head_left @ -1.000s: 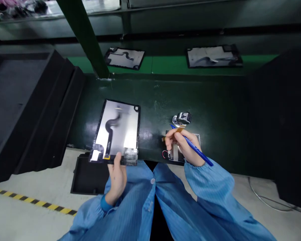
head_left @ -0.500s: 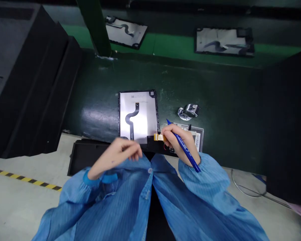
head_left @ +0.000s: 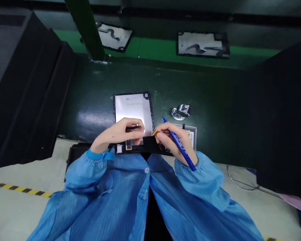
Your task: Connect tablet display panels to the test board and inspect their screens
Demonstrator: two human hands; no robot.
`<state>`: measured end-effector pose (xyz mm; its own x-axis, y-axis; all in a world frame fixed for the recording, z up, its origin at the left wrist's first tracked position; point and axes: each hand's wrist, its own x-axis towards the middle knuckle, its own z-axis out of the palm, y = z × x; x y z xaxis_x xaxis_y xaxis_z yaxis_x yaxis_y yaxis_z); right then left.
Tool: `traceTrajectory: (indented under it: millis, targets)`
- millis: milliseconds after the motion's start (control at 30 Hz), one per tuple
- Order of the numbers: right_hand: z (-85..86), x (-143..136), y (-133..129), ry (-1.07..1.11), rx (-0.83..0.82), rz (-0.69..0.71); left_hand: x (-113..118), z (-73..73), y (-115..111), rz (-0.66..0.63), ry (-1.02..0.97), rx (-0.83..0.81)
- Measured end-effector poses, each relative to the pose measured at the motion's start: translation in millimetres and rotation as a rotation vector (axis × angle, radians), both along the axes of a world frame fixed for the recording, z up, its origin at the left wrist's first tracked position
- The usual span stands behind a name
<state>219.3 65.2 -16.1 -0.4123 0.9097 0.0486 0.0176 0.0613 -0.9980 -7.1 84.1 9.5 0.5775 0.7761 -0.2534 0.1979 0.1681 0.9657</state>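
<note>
Both hands are in over the panel (head_left: 132,110) now, close together at its near end; the panel lies flat, silvery back up, right at the near edge of the dark green bench (head_left: 95,100), long side running away from the person, which puts its connector end within easy reach. The left hand (head_left: 120,134) rests on the lower part of the panel, fingers curled down on the dark flex cable there, seemingly pinning it so it cannot spring up; whether it actually pinches the cable I cannot tell. The right hand (head_left: 174,140) is closed on a blue pen (head_left: 179,144), tucked along the fingers with its tip pointing away, parked rather than writing, so thumb and forefinger stay free; those fingertips nip a small amber strip (head_left: 155,132) at the panel's near right corner. Just right of the panel, partly under that hand, lies a labelled board (head_left: 192,134); beyond it, towards the middle of the bench, sits a small shiny metal piece (head_left: 180,111), apart from both hands. Along the far edge, on the bright green belt (head_left: 155,50), two more panels lie flat (head_left: 114,35) (head_left: 203,43), well apart. Stacked black trays (head_left: 27,83) lean at the left edge.
</note>
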Motion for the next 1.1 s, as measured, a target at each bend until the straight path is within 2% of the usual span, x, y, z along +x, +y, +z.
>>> traceTrajectory:
  millis: [100,200,333,400,567,700,933,1100]
  targets:
    - [7.5,-1,-2,-0.045,-0.008,0.022,3,11.9,-23,0.069,-0.179,-0.202]
    - [13.5,-2,-2,-0.099,-0.019,0.018,8,12.2,-37,0.228,-0.214,-0.231]
    - [16.1,-4,-3,-0.099,-0.006,0.023,19,5.1,-46,0.556,-0.148,0.000]
    - [15.7,-4,-3,-0.107,0.009,0.023,24,1.3,-47,0.668,-0.119,0.120]
    - [14.6,-4,-4,-0.131,0.060,-0.002,31,-5.9,-49,0.667,-0.068,0.244]
    - [15.0,-5,-6,-0.174,0.116,-0.023,34,-5.4,-52,0.684,0.012,0.342]
    - [14.6,-5,-7,-0.181,0.110,-0.012,41,4.6,-54,0.595,-0.053,0.210]
    - [16.0,-3,-6,-0.135,0.083,0.010,39,-4.4,-52,0.682,-0.081,0.228]
